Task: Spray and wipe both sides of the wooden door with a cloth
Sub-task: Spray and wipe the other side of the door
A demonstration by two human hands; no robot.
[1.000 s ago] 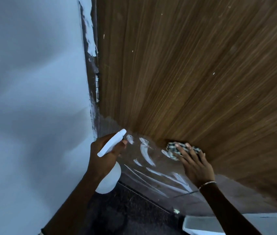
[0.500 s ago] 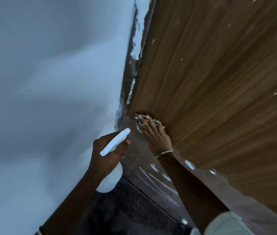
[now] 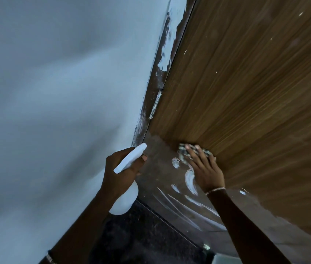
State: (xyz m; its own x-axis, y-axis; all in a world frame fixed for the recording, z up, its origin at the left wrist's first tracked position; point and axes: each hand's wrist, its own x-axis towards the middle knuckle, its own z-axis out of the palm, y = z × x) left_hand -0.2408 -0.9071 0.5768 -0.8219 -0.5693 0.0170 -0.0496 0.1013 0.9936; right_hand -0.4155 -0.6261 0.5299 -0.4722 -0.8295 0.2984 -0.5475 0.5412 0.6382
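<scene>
Your left hand [image 3: 119, 177] is wrapped around the neck of the white spray bottle [image 3: 127, 201]. The nozzle points up toward the door's hinge edge and the bottle body hangs below your fist, off the door.

Your right hand [image 3: 206, 172] has its fingers straight and spread, pressing the checked cloth [image 3: 182, 151] flat against the wooden door [image 3: 246, 92]. It presses without gripping. There's a thin bracelet [image 3: 215, 189] on that wrist.

The cloth sits low on the door, right on the line where the wood grain meets the grey lower panel [image 3: 162, 168]. White streaks [image 3: 189, 181] on that panel run below and to the left of the cloth.

The hinge [image 3: 155, 105] is up the left edge, beside a frame [image 3: 162, 63] with patchy white paint. The pale wall [image 3: 55, 92] is on the left and the dark floor [image 3: 141, 235] is below.
</scene>
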